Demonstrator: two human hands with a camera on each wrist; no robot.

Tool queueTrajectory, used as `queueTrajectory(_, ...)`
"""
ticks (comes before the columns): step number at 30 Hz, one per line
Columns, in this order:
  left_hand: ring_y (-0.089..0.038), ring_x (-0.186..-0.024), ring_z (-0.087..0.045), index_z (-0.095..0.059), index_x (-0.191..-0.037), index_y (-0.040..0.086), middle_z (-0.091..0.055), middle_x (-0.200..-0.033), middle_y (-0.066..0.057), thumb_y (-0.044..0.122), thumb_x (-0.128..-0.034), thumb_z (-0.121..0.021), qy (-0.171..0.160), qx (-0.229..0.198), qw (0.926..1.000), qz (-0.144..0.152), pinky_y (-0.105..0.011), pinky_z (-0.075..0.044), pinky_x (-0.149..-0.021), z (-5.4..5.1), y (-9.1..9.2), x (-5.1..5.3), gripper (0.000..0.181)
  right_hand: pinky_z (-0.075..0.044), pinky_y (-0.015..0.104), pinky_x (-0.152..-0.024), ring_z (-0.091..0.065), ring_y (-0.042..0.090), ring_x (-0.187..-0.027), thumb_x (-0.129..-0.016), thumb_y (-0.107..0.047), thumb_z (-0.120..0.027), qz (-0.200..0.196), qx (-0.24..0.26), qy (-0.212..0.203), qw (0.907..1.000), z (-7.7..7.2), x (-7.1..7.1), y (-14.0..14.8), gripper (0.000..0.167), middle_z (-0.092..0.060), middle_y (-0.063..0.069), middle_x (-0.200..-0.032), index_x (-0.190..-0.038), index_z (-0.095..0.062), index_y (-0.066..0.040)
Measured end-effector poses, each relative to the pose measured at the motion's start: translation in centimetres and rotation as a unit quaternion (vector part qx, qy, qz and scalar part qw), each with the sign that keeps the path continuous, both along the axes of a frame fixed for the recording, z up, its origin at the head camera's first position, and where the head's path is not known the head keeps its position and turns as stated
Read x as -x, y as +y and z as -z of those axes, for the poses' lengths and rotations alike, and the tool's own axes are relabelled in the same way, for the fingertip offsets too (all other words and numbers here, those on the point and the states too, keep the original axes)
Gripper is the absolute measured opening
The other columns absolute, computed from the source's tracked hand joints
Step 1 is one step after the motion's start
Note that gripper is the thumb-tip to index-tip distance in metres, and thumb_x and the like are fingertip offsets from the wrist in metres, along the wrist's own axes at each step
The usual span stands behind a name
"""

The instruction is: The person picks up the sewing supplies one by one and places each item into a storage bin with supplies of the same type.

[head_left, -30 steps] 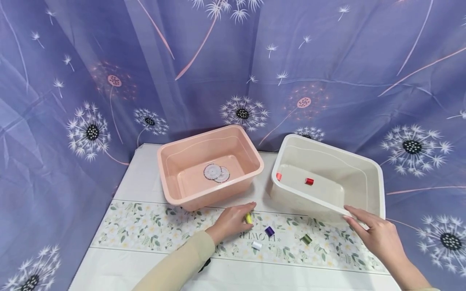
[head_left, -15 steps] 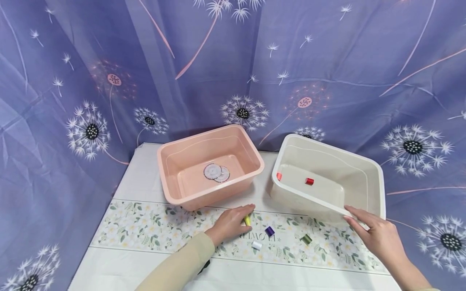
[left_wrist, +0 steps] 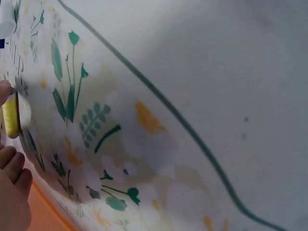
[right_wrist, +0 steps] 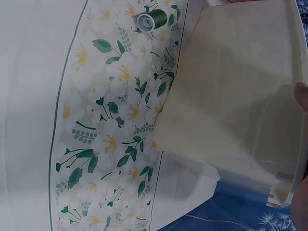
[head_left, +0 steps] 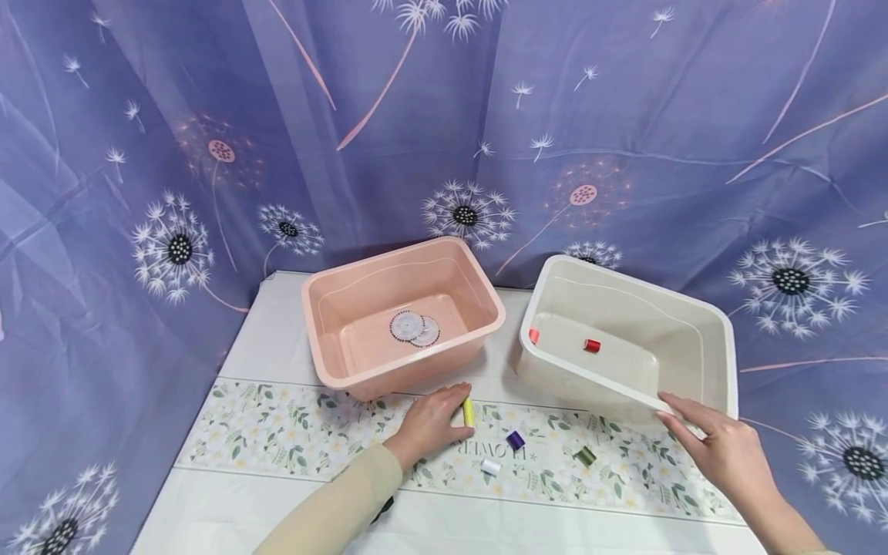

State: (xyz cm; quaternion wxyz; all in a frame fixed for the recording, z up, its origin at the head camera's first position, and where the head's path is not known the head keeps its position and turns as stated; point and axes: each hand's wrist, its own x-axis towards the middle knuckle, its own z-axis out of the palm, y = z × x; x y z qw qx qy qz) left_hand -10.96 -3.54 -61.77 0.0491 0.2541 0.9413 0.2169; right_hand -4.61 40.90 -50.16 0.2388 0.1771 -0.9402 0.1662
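Note:
In the head view my left hand [head_left: 432,422] is low over the floral band, with a small yellow stick-like object [head_left: 469,412] pinched lengthwise between thumb and fingers. The left wrist view shows a grey end on this yellow object [left_wrist: 10,118], near the thumb. My right hand [head_left: 721,443] grips the near rim of the white plastic bin [head_left: 590,379] at its right end. Inside that bin lie a red thread spool [head_left: 592,346] and an orange-red item [head_left: 533,335], partly hidden by the wall.
A purple spool [head_left: 516,440], a white spool [head_left: 491,467] and a green spool [head_left: 586,455] lie on the tablecloth [head_left: 229,493]. The pink bin [head_left: 409,375] at left holds two pin wheels [head_left: 408,326]. A purple curtain [head_left: 388,116] hangs behind.
My left hand has shifted slightly left with the yellow object, which has turned more upright in the head view and shows more. The right hand stays on the rim.

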Motion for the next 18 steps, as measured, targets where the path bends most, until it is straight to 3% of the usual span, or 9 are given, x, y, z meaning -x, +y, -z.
queueTrajectory(10,-0.027,-0.136,-0.064,-0.061,-0.151,0.010,-0.063,-0.152,-0.006,0.044,-0.0916,-0.085,0.003,-0.008,0.9999,0.010,-0.045,-0.051,-0.116,0.01,-0.13,-0.01,0.072,-0.050,0.024,-0.048,-0.063,-0.003,-0.056,-0.084,-0.021,-0.090,0.004,-0.003,-0.002,1.0000,0.01,0.04,-0.03,0.037,-0.081,0.016,-0.103,-0.119,-0.082,-0.011)
queueTrajectory(18,-0.025,-0.130,-0.068,-0.064,-0.148,0.010,-0.067,-0.147,-0.005,0.042,-0.0902,-0.087,0.022,-0.013,0.9995,0.019,-0.042,-0.055,-0.111,-0.15,-0.22,0.21,0.070,-0.049,0.026,-0.047,-0.059,-0.006,-0.054,-0.081,-0.018,-0.091,0.003,-0.002,0.001,1.0000,-0.07,-0.03,-0.03,0.039,-0.081,0.017,-0.101,-0.119,-0.082,-0.011)
